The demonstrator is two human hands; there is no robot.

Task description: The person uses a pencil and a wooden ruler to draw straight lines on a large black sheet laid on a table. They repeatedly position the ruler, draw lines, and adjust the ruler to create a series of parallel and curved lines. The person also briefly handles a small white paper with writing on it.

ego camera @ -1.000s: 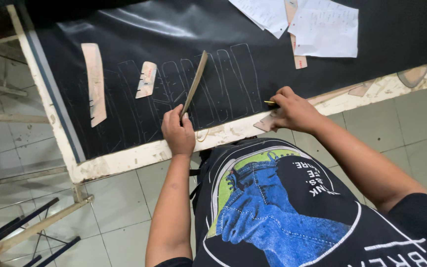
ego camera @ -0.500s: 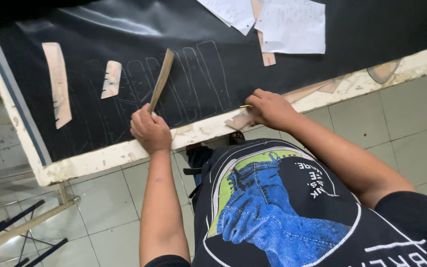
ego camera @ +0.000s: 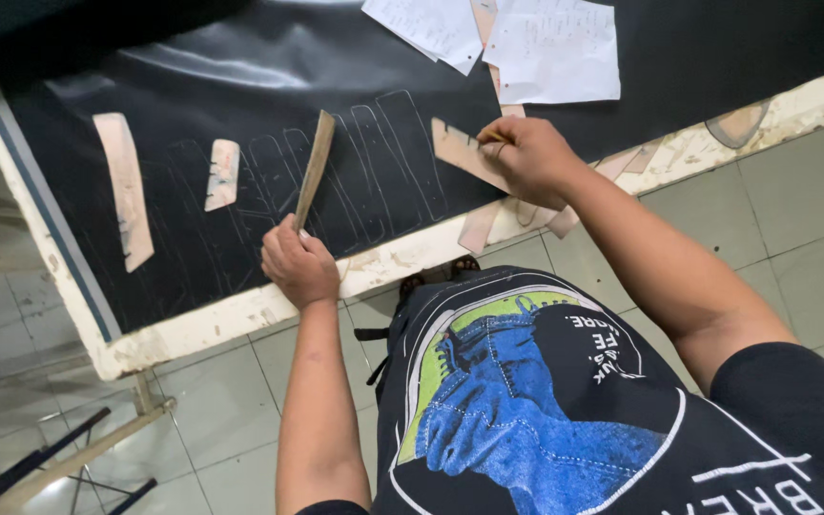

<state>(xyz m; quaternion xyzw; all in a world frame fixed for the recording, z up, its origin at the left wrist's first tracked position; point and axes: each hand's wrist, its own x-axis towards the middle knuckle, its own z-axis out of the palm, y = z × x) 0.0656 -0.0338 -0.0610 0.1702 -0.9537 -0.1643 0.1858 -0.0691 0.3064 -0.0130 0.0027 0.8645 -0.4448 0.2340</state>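
Right hand [ego camera: 526, 157] has lifted 1 strip template [ego camera: 460, 151] onto the black sheet [ego camera: 269, 86], gripping template and pencil; left hand [ego camera: 299, 267] is gripping another strip [ego camera: 314, 167] upright for tracing.

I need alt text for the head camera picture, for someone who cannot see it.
Seen from above, a person's left hand holds a narrow wooden strip upright on a black sheet, while the right hand grips a pencil and a flat tan template. Pale outlines cover the sheet; white papers lie above.
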